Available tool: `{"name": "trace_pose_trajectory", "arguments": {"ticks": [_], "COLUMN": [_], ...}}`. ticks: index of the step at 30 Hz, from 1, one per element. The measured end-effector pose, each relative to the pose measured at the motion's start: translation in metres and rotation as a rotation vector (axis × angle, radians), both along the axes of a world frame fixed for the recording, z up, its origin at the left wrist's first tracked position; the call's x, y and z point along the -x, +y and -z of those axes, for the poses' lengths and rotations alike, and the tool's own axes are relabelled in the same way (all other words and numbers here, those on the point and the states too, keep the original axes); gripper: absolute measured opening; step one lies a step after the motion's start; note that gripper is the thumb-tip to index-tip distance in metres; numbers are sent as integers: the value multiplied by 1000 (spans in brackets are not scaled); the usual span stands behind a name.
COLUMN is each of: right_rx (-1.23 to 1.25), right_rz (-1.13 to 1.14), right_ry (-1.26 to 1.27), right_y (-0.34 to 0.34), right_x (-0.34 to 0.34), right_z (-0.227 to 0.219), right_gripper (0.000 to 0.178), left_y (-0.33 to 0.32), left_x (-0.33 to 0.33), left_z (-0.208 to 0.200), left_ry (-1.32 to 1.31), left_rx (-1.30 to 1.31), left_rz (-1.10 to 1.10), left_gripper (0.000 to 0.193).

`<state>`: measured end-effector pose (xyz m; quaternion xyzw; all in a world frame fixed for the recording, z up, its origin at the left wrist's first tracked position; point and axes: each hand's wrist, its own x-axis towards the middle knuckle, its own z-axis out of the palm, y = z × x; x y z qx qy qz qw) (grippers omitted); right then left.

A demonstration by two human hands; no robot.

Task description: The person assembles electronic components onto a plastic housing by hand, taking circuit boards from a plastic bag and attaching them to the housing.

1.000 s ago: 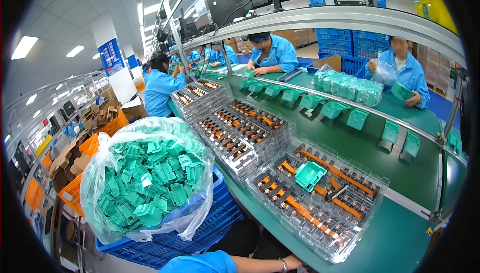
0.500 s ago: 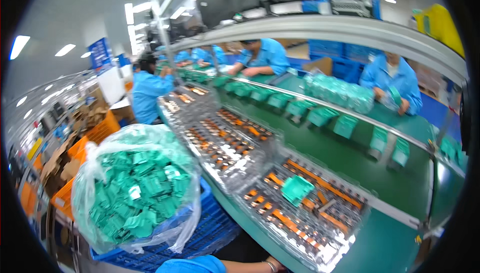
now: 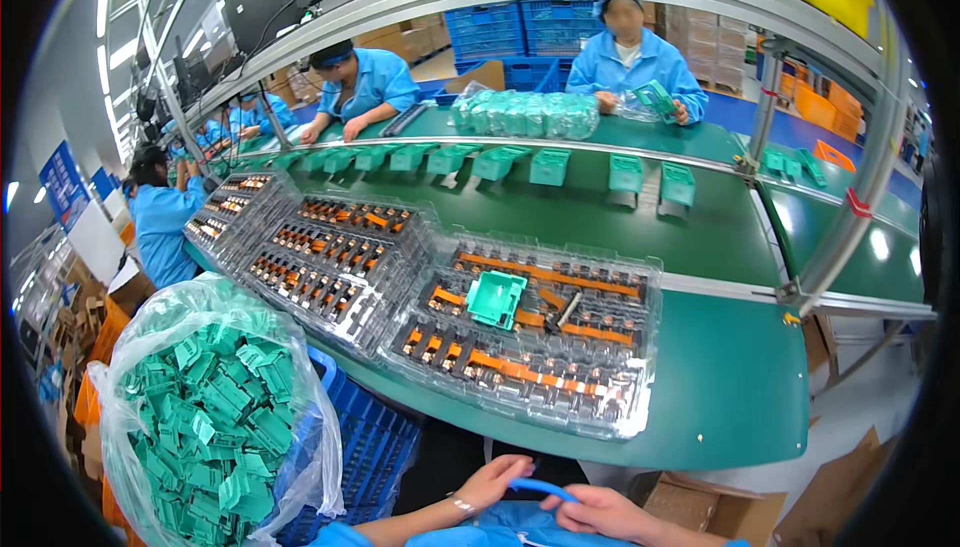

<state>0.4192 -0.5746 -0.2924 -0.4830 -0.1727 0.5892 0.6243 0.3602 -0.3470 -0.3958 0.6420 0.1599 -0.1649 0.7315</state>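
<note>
Low in front of my body, my right hand [image 3: 605, 514] is closed on a curved blue strip [image 3: 542, 487]. The strip's other end meets my left hand [image 3: 488, 484], whose fingers are pressed together; what lies inside them is hidden. A bracelet circles my left wrist. Beyond my hands, on the green bench, lies a clear plastic tray [image 3: 625, 417] of small black, metal and orange parts. One green plastic housing [image 3: 497, 299] rests on top of that tray, with a slim dark stick-like piece [image 3: 570, 309] to its right. Neither hand touches the tray.
A clear bag [image 3: 125, 387] full of green plastic parts stands left over a blue crate [image 3: 365, 432]. More stacked trays [image 3: 345, 267] sit further along. A green conveyor [image 3: 590, 207] has green housings along its far side. Several co-workers in blue sit beyond. Cardboard boxes [image 3: 700, 507] are lower right.
My view has swung to the right. My right hand and the blue strip have come into view, and my left hand is now fully visible near the lower edge.
</note>
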Motion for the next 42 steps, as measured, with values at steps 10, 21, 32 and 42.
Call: {"name": "trace_pose_trajectory", "arguments": {"ticks": [10,21,32,42], "right_rx": [-380,-185,-102,-132], "right_rz": [390,-386,-398,230], "right_ry": [503,-11,-406,720], "right_y": [166,171,168,252], "right_x": [40,14,-7,-13], "right_z": [-67,41,6,40], "right_gripper": [26,71,25,31], "left_y": [34,85,121,104], "left_x": [102,104,28,72], "left_z": [-86,-97,-47,-54], "left_ry": [-225,-338,-226,-465], "left_rx": [211,803,1009,335], "left_rz": [140,-650,-910,-664], "left_gripper": [58,40,39,58]}}
